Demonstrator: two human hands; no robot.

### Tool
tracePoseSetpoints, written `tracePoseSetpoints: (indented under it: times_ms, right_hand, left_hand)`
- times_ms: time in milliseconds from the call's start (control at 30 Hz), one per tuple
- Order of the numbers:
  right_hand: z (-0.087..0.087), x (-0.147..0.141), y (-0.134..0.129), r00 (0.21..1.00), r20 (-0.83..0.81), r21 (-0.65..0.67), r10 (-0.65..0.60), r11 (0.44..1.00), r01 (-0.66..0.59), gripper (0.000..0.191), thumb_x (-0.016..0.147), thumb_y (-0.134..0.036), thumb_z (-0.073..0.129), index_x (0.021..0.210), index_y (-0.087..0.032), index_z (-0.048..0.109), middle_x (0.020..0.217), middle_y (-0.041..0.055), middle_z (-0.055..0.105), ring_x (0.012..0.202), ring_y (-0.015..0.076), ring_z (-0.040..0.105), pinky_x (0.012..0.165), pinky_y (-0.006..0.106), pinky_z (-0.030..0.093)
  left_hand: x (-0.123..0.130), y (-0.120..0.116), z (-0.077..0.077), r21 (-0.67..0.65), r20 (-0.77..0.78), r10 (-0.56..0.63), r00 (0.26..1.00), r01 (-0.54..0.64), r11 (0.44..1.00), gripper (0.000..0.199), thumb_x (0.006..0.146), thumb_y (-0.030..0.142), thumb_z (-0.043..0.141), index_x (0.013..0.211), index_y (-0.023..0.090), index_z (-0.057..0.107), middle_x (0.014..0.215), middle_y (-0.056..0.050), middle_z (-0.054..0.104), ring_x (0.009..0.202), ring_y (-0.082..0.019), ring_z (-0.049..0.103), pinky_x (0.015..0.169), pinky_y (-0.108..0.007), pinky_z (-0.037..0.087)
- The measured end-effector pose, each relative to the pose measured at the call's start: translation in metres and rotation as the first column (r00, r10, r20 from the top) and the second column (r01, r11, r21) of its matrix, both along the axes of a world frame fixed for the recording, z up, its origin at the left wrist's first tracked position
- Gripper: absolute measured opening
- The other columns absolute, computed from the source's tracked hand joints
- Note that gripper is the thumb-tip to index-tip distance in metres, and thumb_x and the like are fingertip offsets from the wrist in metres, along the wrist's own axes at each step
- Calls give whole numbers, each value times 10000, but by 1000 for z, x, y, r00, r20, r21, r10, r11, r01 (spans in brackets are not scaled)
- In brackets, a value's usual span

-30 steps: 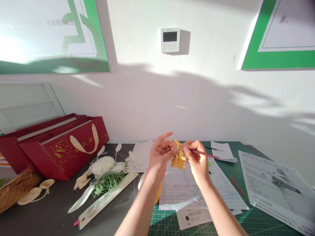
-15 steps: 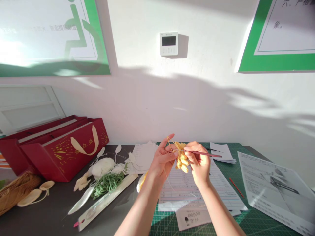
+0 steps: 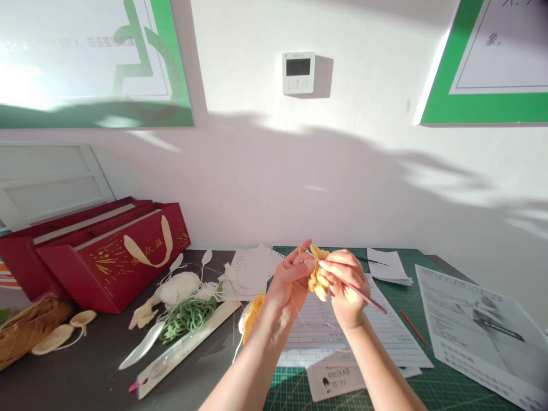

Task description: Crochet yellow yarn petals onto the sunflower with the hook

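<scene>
Above the papers, my left hand [image 3: 291, 278] pinches the left side of a yellow crocheted piece [image 3: 318, 284], with a thin yellow strand running over its raised forefinger. My right hand [image 3: 347, 285] is closed around a pinkish-red crochet hook [image 3: 368, 299], whose handle slants down to the right. The hook's tip meets the top part of the yellow piece, though its exact place in the stitches is too small to tell. A ball of yellow yarn [image 3: 253, 314] lies behind my left forearm, partly hidden.
Green yarn [image 3: 188, 319], white yarn [image 3: 180, 288] and a pale ruler [image 3: 188, 351] lie at the left, near red gift bags [image 3: 124, 257]. Printed sheets [image 3: 398, 337] and a thin red stick [image 3: 413, 327] rest on the green cutting mat [image 3: 286, 391].
The hook's handle has tilted further downward as my right hand turned. My left forefinger has come nearer the yellow piece. The view has shifted slightly, and more of the yellow yarn ball shows.
</scene>
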State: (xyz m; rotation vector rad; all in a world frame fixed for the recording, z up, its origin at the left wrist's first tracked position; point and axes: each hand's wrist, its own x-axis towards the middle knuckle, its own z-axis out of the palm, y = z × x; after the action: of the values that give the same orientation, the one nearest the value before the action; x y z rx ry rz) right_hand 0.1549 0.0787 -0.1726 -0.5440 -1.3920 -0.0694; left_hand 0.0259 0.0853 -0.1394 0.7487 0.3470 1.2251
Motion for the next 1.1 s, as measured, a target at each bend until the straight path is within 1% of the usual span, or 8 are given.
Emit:
tracePoseSetpoints:
  times_ms: [200,400,467,600,667,800,967,1100]
  right_hand:
    - [8,-7,1,952,-266,-163,152,966,-199,104,942,-284,629,847,-274,670,823,18,638,694,184,597,550,320,481]
    - [10,-4,3,878,-399,-174,265,918,-356,108,966,-333,598,892,-256,610,735,-23,623,568,138,581,508,271,472]
    - [11,-3,2,870,-405,-171,282,911,-375,100,971,-314,593,901,-243,603,729,-24,635,551,128,593,503,259,475]
    - [12,0,-2,876,-394,-162,278,917,-364,88,961,-285,610,895,-228,601,757,-19,666,556,117,624,508,241,498]
    - [12,2,-3,880,-389,-172,272,917,-360,89,970,-285,592,901,-229,594,737,-25,661,531,114,620,475,227,483]
    - [9,5,-4,880,-394,-230,266,898,-375,102,983,-299,569,911,-229,583,721,-20,660,526,124,625,431,214,448]
    - [12,2,-5,844,-444,-303,301,836,-457,175,998,-372,542,899,-228,548,632,-27,636,443,120,551,357,203,353]
    - [16,-8,-5,824,-476,-354,309,790,-500,266,994,-412,546,822,-208,543,633,-10,628,455,103,499,398,213,386]
  left_hand:
    - [-6,4,0,17,6,-60,998,60,998,733,602,79,894,1286,152,639,769,27,667,702,-124,645,716,-257,499]
    - [-15,9,0,69,-41,-123,992,126,990,697,635,55,851,1288,164,634,824,-12,707,743,-164,676,718,-284,511]
    - [-17,10,0,82,-60,-144,988,148,986,609,698,81,823,1272,162,635,839,-13,704,745,-170,672,715,-302,528]
    - [-19,11,-2,96,-95,-174,980,183,978,300,927,213,666,1224,177,639,916,-20,687,737,-155,646,693,-322,558]
    - [-20,11,-2,100,-112,-185,976,196,975,255,955,243,638,1203,183,648,922,-22,683,730,-150,639,686,-315,560]
    - [-21,10,-2,114,-126,-183,975,198,974,249,937,240,664,1175,167,661,891,-8,683,756,-169,657,703,-325,561]
    - [-22,11,-1,143,-148,-142,979,164,976,189,927,227,675,1108,169,674,854,-9,689,727,-156,653,682,-320,559]
    - [-20,9,3,189,-161,-48,986,79,979,318,763,127,807,1066,149,712,815,9,671,721,-144,650,668,-280,527]
